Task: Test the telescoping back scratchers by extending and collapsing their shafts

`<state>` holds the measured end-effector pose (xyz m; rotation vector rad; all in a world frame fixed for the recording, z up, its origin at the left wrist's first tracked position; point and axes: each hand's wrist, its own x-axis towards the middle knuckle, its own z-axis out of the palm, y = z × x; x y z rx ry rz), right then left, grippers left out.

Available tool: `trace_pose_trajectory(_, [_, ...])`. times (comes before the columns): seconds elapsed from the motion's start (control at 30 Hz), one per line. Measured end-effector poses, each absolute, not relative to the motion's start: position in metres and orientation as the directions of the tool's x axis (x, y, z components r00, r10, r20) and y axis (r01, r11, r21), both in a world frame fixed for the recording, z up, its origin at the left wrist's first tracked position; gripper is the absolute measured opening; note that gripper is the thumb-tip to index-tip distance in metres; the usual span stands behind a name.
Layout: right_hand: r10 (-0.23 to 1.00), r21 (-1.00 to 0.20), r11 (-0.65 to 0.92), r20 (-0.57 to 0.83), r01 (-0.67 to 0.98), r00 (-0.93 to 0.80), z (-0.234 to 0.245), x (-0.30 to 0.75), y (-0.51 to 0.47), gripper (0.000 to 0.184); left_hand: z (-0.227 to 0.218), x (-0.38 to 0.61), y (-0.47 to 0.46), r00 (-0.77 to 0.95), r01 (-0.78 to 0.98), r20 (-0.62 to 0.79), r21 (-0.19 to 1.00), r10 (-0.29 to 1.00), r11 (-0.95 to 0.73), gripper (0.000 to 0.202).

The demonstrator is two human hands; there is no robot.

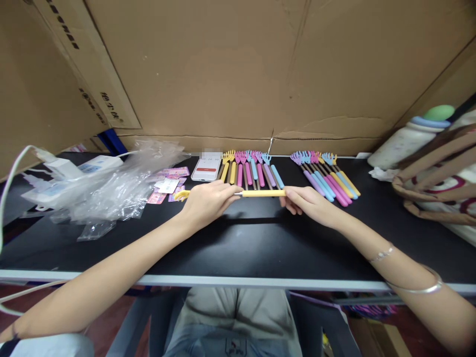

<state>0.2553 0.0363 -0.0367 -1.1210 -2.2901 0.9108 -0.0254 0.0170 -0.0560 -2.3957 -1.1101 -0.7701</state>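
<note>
A yellow back scratcher (263, 193) lies level across both hands, above the black table. My left hand (208, 202) is closed round its shaft near the claw, whose yellow prongs poke out on the left. A short stretch of metal shaft shows between that hand and the yellow handle. At the handle's far end, my right hand (307, 201) pinches the tip between thumb and fingers. Just behind the hands, a row of back scratchers (240, 174) in yellow, pink, purple and blue lies with claws away from me. A second group of back scratchers (330, 186) lies farther right.
Crumpled clear plastic bags (126, 183) and a white power strip (96, 166) cover the left side. A phone (206, 167) showing a timer and some purple-pink cards (178, 172) lie behind my left hand. A white bottle (403, 141) and a brown-handled bag (420, 210) stand right. Cardboard (230, 74) walls the back.
</note>
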Motion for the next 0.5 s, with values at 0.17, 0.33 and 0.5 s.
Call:
trace_pose_trajectory(0.17, [0.818, -0.685, 0.505, 0.187, 0.525, -0.543, -0.0356, 0.2509, 0.034, 0.032, -0.0541, -0.0234, 0.0154, 0.498, 0.799, 0.596, -0.034, 0.63, -0.6, 0.026])
trace_pose_trajectory(0.33, [0.812, -0.702, 0.527, 0.251, 0.478, -0.526, -0.0316, 0.2491, 0.0316, 0.034, -0.0513, -0.0227, 0.0143, 0.495, 0.809, 0.543, -0.004, 0.678, -0.588, 0.025])
trace_pose_trajectory(0.5, [0.839, -0.742, 0.511, 0.323, 0.433, -0.437, -0.0274, 0.2511, 0.0318, 0.037, -0.0464, -0.0267, 0.0153, 0.513, 0.821, 0.436, 0.001, 0.739, -0.571, 0.024])
